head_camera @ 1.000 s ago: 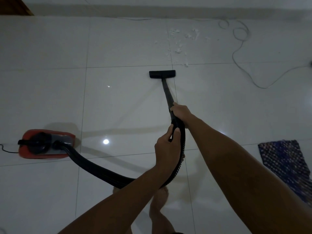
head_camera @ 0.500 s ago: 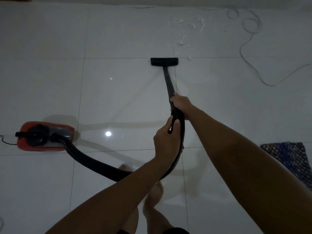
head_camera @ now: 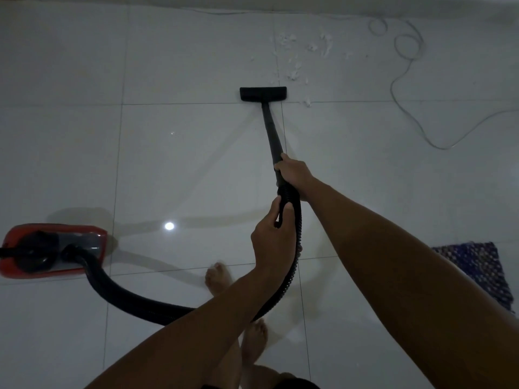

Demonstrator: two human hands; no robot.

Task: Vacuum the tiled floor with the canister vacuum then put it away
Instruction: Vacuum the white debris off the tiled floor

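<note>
A red canister vacuum (head_camera: 84, 234) sits on the white tiled floor (head_camera: 182, 66) at the left. Its black ribbed hose (head_camera: 134, 299) curves along the floor and up to my hands. My left hand (head_camera: 271, 242) is closed around the hose near its top. My right hand (head_camera: 295, 172) grips the black wand (head_camera: 271, 130) just above the hose joint. The flat black floor nozzle (head_camera: 263, 93) rests on a tile joint ahead. White scraps of debris (head_camera: 295, 71) lie scattered just beyond and to the right of the nozzle.
A thin white cable (head_camera: 404, 80) loops across the floor at the upper right. A dark blue patterned mat (head_camera: 477, 273) lies at the right edge. My bare feet (head_camera: 219, 279) stand below the hands. A wall base runs along the top.
The nozzle has slid forward toward the white scraps and both arms have stretched out with it. One foot has stepped forward. The canister stays where it was.
</note>
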